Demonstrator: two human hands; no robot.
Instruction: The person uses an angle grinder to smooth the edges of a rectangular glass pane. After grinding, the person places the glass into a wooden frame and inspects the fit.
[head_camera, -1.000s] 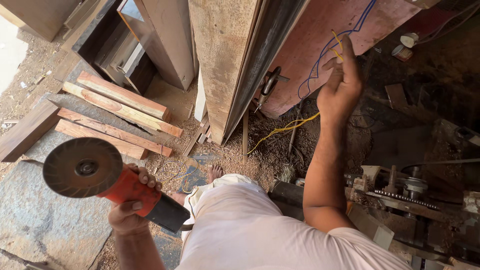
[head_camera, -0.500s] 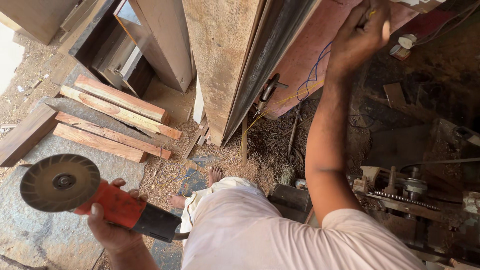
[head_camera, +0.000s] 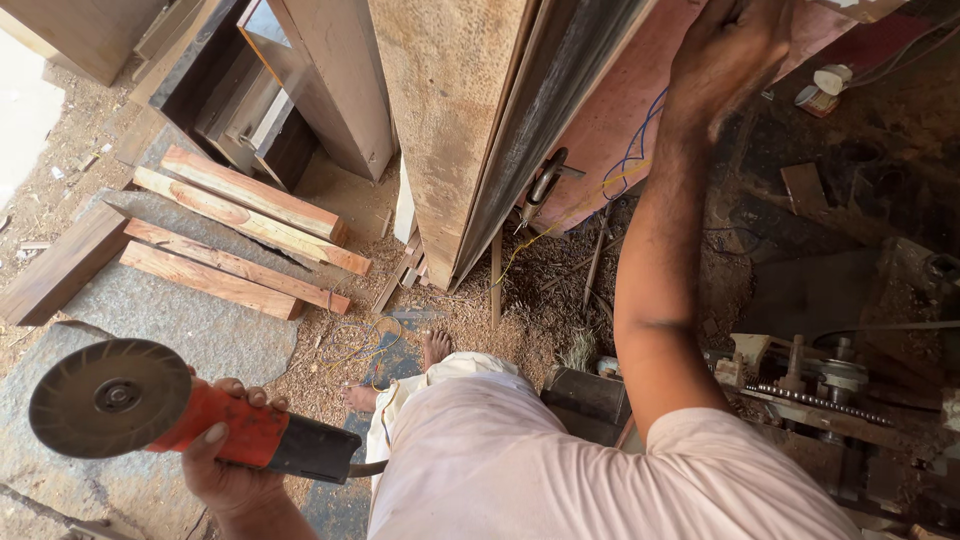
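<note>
My left hand (head_camera: 225, 455) grips the orange body of an angle grinder (head_camera: 190, 415), held low at the bottom left with its round disc (head_camera: 110, 398) facing up and its black tail pointing right. My right hand (head_camera: 725, 55) is raised at the top, fingers spread, against a reddish board (head_camera: 615, 125) that leans behind a tall wooden slab (head_camera: 450, 110). Blue wire (head_camera: 635, 150) and yellow wire (head_camera: 540, 235) run down the board below that hand. My bare feet (head_camera: 400, 375) stand on sawdust below.
Several reddish timber lengths (head_camera: 240, 235) lie on the ground at left beside a stone slab (head_camera: 170, 320). Dark cabinet pieces (head_camera: 250, 110) stand at the upper left. A machine with a toothed chain and bolts (head_camera: 820, 395) sits at the right.
My right hand has risen along the reddish board toward the top edge. My left hand has lowered the grinder and swung it further left.
</note>
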